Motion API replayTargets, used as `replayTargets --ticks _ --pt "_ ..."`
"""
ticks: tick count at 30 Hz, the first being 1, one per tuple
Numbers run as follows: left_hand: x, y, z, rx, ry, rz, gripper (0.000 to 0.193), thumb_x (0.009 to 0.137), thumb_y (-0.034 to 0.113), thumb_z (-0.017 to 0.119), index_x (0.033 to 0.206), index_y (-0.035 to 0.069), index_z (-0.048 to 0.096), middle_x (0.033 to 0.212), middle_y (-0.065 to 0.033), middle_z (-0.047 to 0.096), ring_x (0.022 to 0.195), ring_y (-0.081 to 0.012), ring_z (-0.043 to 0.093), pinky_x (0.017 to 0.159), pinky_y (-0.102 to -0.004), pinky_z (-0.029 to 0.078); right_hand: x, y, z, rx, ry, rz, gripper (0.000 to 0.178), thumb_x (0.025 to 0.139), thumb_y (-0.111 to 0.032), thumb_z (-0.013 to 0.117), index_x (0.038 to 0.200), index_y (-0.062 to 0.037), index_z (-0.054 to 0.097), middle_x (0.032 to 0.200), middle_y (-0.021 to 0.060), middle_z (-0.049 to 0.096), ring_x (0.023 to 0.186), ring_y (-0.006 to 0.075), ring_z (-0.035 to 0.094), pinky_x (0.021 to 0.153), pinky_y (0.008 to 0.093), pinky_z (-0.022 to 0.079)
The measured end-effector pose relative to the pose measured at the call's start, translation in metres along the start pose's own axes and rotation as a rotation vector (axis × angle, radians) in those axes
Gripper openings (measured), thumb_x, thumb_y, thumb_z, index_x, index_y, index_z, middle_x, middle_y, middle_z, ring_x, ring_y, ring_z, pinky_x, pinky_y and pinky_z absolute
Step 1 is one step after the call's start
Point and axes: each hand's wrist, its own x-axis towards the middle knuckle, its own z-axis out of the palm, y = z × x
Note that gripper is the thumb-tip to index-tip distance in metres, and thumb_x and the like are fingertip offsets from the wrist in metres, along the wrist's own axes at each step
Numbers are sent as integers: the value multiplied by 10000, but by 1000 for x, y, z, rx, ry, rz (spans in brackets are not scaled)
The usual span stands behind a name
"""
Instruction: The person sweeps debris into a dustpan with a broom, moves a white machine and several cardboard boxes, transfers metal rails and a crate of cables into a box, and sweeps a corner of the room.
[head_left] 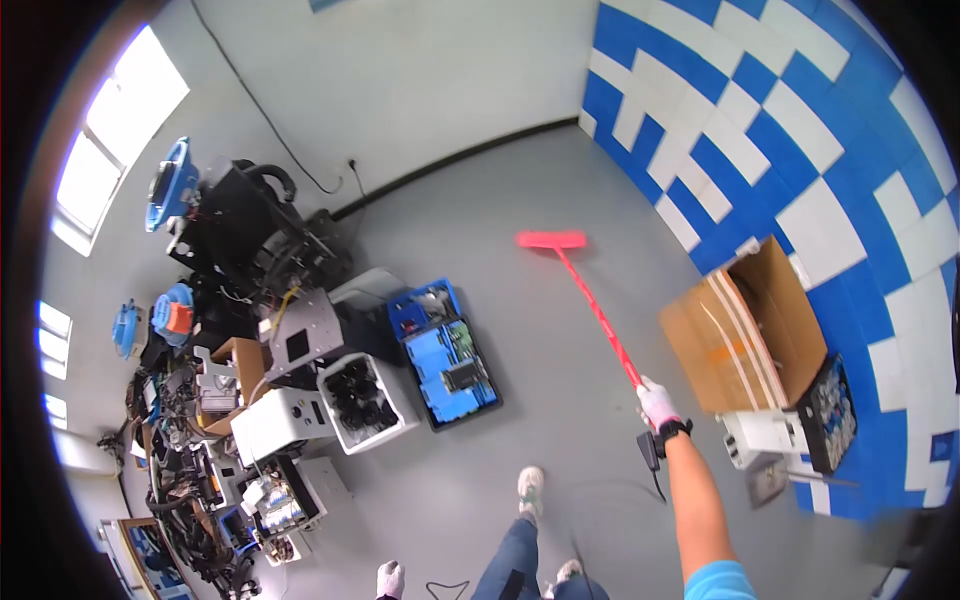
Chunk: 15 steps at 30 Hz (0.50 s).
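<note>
My right hand, in a white glove with pink at the cuff, is closed around the upper end of a red long-handled broom or mop. Its straight, bar-shaped head rests on the grey floor ahead; whether it has bristles or a pad is too blurred to tell. A black band with a small dark box and a cable is on my right wrist. Low in the view, my left hand, also white-gloved, hangs at my side away from the tool; its fingers cannot be told apart.
A cardboard box and a black crate stand by the blue-and-white wall at right. Left of the broom lie blue bins of parts and a white tub of dark pieces. Machinery and cables crowd the left wall.
</note>
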Motion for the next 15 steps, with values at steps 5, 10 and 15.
replayTargets --ticks 5,10,15 --pt "4 -21 32 31 -20 14 431 778 215 529 1106 -63 496 1070 -177 560 1028 -257 515 884 -328 389 -53 173 -67 -487 154 -349 396 862 -301 442 1210 -114 459 547 31 485 418 135 440 397 294 367" --pt "24 1 54 79 -32 164 392 735 246 502 960 -68 572 977 -241 556 960 -362 510 857 -392 398 -254 259 -115 -556 75 161 381 857 -300 428 1175 -94 470 982 216 576 946 362 537 785 384 428" --pt "56 77 77 313 -187 329 383 734 259 491 943 -49 583 1005 -237 532 989 -368 473 873 -399 385 -442 406 -161 -442 87 343 384 859 -276 461 1204 -108 470 1052 148 584 1002 291 540 835 356 426"
